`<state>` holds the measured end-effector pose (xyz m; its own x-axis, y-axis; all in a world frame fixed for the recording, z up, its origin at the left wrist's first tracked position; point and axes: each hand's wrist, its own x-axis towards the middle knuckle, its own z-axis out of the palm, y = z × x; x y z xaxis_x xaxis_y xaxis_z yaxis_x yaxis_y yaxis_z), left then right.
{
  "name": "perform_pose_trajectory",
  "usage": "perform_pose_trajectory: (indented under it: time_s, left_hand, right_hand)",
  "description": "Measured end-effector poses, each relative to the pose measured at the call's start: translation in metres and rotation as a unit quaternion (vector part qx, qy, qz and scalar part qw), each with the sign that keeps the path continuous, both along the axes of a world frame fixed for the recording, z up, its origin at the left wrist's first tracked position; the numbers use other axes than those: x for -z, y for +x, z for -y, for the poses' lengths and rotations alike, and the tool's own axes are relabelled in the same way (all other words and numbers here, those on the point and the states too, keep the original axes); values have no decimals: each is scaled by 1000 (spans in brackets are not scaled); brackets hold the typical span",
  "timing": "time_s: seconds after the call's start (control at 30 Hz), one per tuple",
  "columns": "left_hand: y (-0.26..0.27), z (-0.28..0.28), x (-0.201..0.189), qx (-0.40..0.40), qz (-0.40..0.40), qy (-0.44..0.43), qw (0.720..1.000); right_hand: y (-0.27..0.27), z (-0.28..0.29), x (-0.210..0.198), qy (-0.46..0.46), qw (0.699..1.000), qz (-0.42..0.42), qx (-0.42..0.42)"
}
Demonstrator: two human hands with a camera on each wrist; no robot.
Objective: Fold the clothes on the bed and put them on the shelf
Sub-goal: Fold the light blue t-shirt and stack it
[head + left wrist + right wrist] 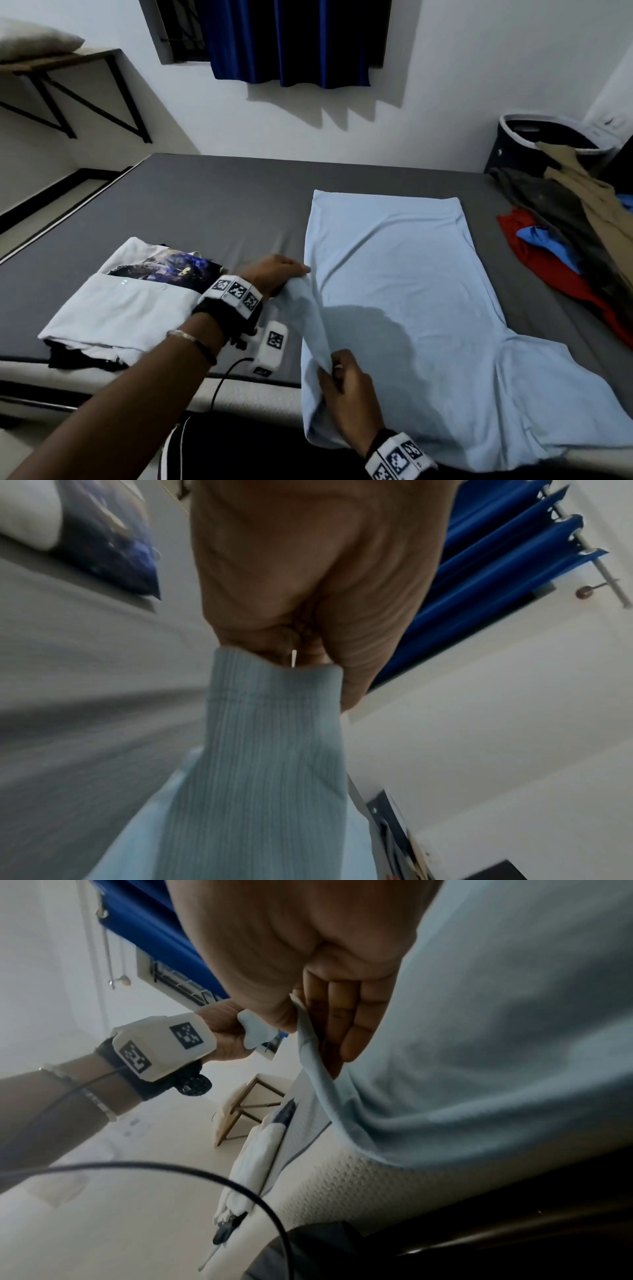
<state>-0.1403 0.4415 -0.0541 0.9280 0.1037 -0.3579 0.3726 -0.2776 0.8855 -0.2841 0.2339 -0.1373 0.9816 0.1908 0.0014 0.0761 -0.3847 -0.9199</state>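
A light blue shirt [400, 284] lies spread on the grey bed [212, 202], its near end hanging over the front edge. My left hand [277, 274] grips the end of the shirt's left sleeve [274, 737], lifted off the bed. My right hand [342, 380] pinches the same sleeve's edge [308, 1042] nearer the shoulder, at the bed's front. A stack of folded clothes [126, 301], white with a dark print on top, sits to the left. A wooden wall shelf [61, 61] hangs at the far left with a pale folded item on it.
A heap of unfolded clothes [565, 233], red, blue, olive and tan, lies at the bed's right edge by a dark laundry basket [544, 140]. A blue curtain [291, 41] covers the window on the far wall. A black cable [226, 377] trails from my left wrist.
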Motion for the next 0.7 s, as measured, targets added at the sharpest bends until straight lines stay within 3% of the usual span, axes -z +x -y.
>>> perform_pose_trajectory:
  time_s: [0.1,0.27,0.33,0.4,0.5,0.63,0.7]
  left_hand:
    - [15,45,-5,57,-31,28,997]
    - [16,127,-3,155,-141,-90,974]
    - [11,145,7,177,-184,-124,959]
    - [12,149,20,203,-173,-114,957]
    - [17,132,29,181,-129,-100,970]
    - [27,85,35,71,-94,-69,991]
    - [35,59,40,27,-78,-35,996]
  right_hand:
    - [-2,24,10,66,995,-54,49]
    - [-3,57,25,164,955,-207,134]
    - [-1,64,28,161,947,-246,130]
    - [3,66,27,157,946,-259,113]
    - [10,66,24,162,940,-273,124]
    - [23,74,29,47,973,-170,149]
    - [29,79,29,39,975,-145,163]
